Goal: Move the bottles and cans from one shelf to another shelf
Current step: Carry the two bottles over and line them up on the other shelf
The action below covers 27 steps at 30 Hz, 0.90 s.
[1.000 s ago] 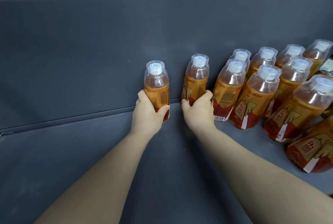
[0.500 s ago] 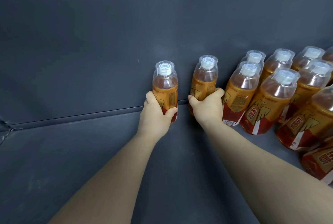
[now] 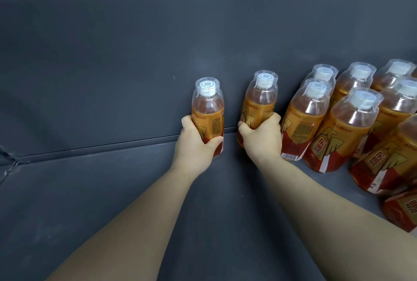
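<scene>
Two upright bottles of amber drink with orange-and-red labels and white caps stand against the dark back wall of the grey shelf [image 3: 112,190]. My left hand [image 3: 195,145] grips the lower half of the left bottle [image 3: 208,109]. My right hand [image 3: 261,138] grips the lower half of the right bottle [image 3: 259,102]. A small gap separates the two bottles. To the right, several more of the same bottles [image 3: 347,131] stand packed in rows; the nearest one touches my right hand's side.
The shelf's back wall [image 3: 135,66] rises straight behind the bottles. Bare shelf floor stretches to the left of my left hand and towards me. The bottle rows run off the right edge of view.
Both hands keep their grip on the same two bottles. The view has shifted, so hands and bottles sit a little further right in the frame.
</scene>
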{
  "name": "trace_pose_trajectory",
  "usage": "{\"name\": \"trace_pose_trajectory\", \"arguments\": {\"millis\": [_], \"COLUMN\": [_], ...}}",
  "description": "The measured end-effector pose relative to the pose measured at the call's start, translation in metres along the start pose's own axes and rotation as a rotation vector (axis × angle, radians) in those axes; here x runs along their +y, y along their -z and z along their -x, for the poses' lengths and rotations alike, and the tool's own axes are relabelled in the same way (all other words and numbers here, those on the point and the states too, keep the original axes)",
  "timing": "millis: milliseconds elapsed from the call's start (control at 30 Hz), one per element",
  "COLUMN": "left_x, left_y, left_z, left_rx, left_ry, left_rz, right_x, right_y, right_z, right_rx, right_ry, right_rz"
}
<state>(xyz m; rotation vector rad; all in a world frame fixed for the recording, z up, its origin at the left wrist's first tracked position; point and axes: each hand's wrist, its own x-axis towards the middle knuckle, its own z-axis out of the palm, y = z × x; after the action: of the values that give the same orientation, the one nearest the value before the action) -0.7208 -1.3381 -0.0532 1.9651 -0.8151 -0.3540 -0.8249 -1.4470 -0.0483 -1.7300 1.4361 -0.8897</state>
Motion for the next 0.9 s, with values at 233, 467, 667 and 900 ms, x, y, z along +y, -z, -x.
{"name": "trace_pose_trajectory", "arguments": {"millis": [233,467,667,900], "left_x": [0.002,-0.005,-0.007,-0.007], "left_y": [0.017,0.043,0.065,0.086], "left_z": [0.017,0.050,0.091,0.157], "left_rx": [0.024,0.018,0.024,0.108], "left_ry": [-0.006,-0.021,-0.024,0.026], "left_rz": [0.054,0.057,0.035,0.025], "right_x": [-0.001,-0.013,-0.014,-0.007], "right_y": [0.011,0.018,0.027,0.048], "right_z": [0.032,0.082,0.122,0.171], "right_rx": [-0.106,-0.140,-0.167,-0.234], "right_ry": [0.124,0.140,0.133,0.185], "right_rz": [0.046,0.064,0.081,0.075]}}
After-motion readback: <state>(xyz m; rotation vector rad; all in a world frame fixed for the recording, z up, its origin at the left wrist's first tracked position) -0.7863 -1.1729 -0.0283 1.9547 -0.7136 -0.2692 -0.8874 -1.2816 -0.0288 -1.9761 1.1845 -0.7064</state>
